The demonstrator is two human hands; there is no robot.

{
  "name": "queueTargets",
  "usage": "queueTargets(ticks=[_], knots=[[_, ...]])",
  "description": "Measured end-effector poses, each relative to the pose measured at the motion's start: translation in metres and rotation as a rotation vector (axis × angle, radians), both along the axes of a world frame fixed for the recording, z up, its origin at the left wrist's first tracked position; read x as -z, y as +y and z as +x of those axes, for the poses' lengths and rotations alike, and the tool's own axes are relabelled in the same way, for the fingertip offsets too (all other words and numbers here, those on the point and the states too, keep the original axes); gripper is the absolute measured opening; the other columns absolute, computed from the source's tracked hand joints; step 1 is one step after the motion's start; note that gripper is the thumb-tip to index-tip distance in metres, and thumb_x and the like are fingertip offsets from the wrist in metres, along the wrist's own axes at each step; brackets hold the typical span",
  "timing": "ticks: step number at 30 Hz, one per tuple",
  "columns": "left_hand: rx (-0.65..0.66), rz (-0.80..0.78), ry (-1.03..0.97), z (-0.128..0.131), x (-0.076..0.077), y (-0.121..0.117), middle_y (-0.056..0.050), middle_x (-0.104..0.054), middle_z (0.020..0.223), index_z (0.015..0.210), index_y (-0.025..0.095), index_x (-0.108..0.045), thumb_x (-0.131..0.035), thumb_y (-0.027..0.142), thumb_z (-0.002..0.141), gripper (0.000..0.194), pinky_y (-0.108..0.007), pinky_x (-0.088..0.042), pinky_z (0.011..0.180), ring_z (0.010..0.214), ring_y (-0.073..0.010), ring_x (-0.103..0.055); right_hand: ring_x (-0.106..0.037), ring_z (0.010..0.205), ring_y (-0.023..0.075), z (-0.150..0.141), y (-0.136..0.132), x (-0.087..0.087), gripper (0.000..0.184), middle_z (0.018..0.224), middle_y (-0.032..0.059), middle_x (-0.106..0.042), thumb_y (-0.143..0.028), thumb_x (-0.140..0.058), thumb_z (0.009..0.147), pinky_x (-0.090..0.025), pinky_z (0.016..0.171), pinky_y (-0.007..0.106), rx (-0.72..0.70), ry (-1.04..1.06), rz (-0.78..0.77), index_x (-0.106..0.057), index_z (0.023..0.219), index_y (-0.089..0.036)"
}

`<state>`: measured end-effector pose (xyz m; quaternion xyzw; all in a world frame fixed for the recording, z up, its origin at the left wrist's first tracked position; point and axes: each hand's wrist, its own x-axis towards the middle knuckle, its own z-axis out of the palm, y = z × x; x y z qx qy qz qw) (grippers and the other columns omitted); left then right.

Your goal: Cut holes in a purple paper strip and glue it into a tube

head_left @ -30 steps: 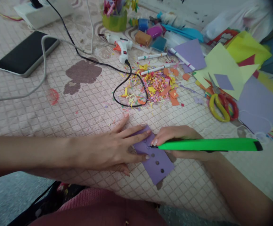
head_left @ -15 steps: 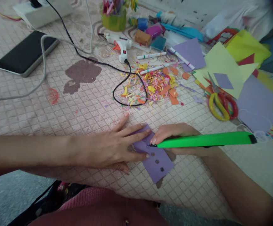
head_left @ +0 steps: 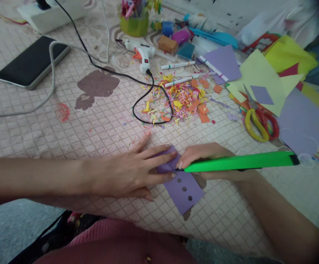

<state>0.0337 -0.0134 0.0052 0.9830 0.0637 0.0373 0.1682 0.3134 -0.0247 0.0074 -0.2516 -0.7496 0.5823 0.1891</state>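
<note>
A narrow purple piece of paper lies slanted on the tablecloth, with a row of small dark round spots, seemingly holes, on its near half. My left hand is flat with fingers spread, its fingertips pressing on the upper part of the paper. From the right, my right hand is closed round a green utility knife with a black end cap. The knife's tip touches the paper just beside my left fingertips. The exact point of contact is partly hidden by my right fingers.
A white glue gun with a looping black cord lies beyond a heap of paper scraps. Yellow-and-red scissors rest on coloured sheets at right. A black tablet-like device and a power strip are at left.
The back end of the green knife has swung slightly away from me, while its tip stays at nearly the same spot on the paper. My left hand has hardly moved.
</note>
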Motion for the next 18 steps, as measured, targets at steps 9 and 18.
queueTargets(ticks=[9,18], knots=[[-0.018,0.034,0.001,-0.0006,0.0014,-0.0026,-0.014,-0.034,0.152,0.138,0.024,-0.045,-0.064,0.042,0.087,0.057,-0.064,-0.003,0.115,0.145,-0.032,-0.021,-0.064,0.099,0.0199,0.0018,-0.0007,0.0012,0.031,0.106,0.0085,-0.069,-0.037,-0.06,0.09,-0.049,0.084,0.032,0.003,-0.019,0.035,-0.066,0.114,-0.019],[0.001,0.059,0.028,-0.0011,0.0,-0.002,-0.014,-0.032,0.153,0.141,0.027,-0.042,-0.06,0.043,0.089,0.057,-0.066,-0.003,0.114,0.145,-0.033,-0.02,-0.064,0.099,0.0197,0.0029,-0.0035,0.0046,0.028,0.106,0.0077,-0.07,-0.034,-0.061,0.09,-0.049,0.086,0.033,0.021,-0.007,0.051,-0.066,0.114,-0.019]])
